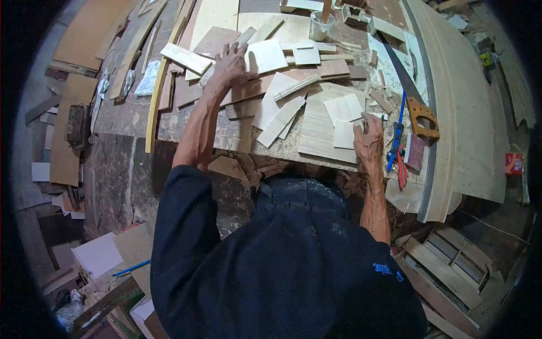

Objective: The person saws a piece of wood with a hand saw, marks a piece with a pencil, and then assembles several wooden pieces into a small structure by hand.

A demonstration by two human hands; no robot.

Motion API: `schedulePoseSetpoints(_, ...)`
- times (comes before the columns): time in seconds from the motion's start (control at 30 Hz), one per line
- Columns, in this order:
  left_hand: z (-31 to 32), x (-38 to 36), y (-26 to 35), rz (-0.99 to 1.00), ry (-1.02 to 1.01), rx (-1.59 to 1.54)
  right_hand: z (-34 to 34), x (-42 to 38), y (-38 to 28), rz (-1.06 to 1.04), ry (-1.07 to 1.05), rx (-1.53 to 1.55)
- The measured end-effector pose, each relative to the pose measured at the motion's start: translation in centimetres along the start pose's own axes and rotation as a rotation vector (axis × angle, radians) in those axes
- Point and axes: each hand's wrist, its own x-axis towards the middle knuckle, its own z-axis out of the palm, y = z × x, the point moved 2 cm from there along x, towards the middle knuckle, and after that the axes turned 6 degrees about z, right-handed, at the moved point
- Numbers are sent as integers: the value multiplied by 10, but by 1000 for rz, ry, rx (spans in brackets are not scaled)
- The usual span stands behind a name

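My left hand [228, 69] reaches across the pile with its fingers spread, resting on wood offcuts. Beside its fingertips lies a pale square board [265, 56], and left of it a whitish wood strip [185, 58]. My right hand [370, 141] is at the front of the bench with its fingers curled. Its thumb side meets a small pale wood piece [344, 134], which lies on a wider grained board [322, 121]. A small white-tipped item [384, 117] shows past the knuckles; what the fingers grip is not clear. A grooved strip [296, 87] lies between the hands.
To the right are a handsaw [422, 120] with a wooden handle, a blue tool [396, 138], red-handled pliers [402, 169] and a dark red block [415, 151]. A clear cup [322, 27] stands at the back. A long yellowish strip [160, 85] overhangs the bench's front edge.
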Motion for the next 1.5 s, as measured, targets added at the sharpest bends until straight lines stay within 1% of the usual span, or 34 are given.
schedulePoseSetpoints(0.1,-15,-18,17,-74,198,-305,1,5,-9,-67,27,-5)
schedulePoseSetpoints(0.13,-23,-33,35,-99,266,-317,2,6,-12,-91,32,-7)
schedulePoseSetpoints(0.17,-19,-43,47,-37,379,-348,5,8,-14,-78,24,35)
schedulePoseSetpoints(0.2,-21,-55,67,-17,381,-377,9,11,-16,-67,14,75)
schedulePoseSetpoints(0.23,-7,-62,81,1,302,-403,13,13,-18,-57,5,115)
schedulePoseSetpoints(0.27,-9,-70,98,49,287,-357,10,15,-26,-43,-34,56)
schedulePoseSetpoints(0.3,-13,-78,113,37,216,-369,13,15,-29,-37,-49,77)
schedulePoseSetpoints(0.37,-18,-85,133,2,58,-275,17,17,-32,-27,-78,118)
schedulePoseSetpoints(0.53,11,-84,132,102,94,-255,19,17,-33,-20,-94,122)
schedulePoseSetpoints(0.63,15,-80,128,120,129,-286,18,18,-27,-43,-57,130)
schedulePoseSetpoints(0.7,15,-81,125,135,152,-312,18,17,-23,-23,-40,155)
schedulePoseSetpoints(0.73,12,-84,125,200,322,-315,20,17,-18,-27,-28,160)
schedulePoseSetpoints(0.83,16,-83,119,185,337,-376,19,19,-13,-35,-12,159)
schedulePoseSetpoints(0.97,21,-82,118,112,286,-304,16,19,-15,8,-44,178)
schedulePoseSetpoints(1.0,17,-82,119,110,298,-323,17,19,-13,4,-46,171)
schedulePoseSetpoints(1.1,18,-83,114,67,248,-381,19,20,-8,5,-66,156)
schedulePoseSetpoints(1.17,30,-80,106,-2,302,-466,19,19,-6,11,-70,156)
schedulePoseSetpoints(1.23,26,-78,98,-64,337,-561,17,19,-7,13,-62,165)
schedulePoseSetpoints(1.27,21,-81,93,-39,510,-468,15,19,-9,11,-58,176)
schedulePoseSetpoints(1.3,17,-82,88,-78,566,-411,15,19,-9,21,-58,175)
schedulePoseSetpoints(1.37,24,-82,71,-245,519,-311,15,18,-8,42,-57,174)
schedulePoseSetpoints(1.47,33,-87,49,-361,471,-188,15,15,1,29,-28,142)
schedulePoseSetpoints(1.5,31,-89,50,-362,496,-133,15,14,0,19,-12,135)
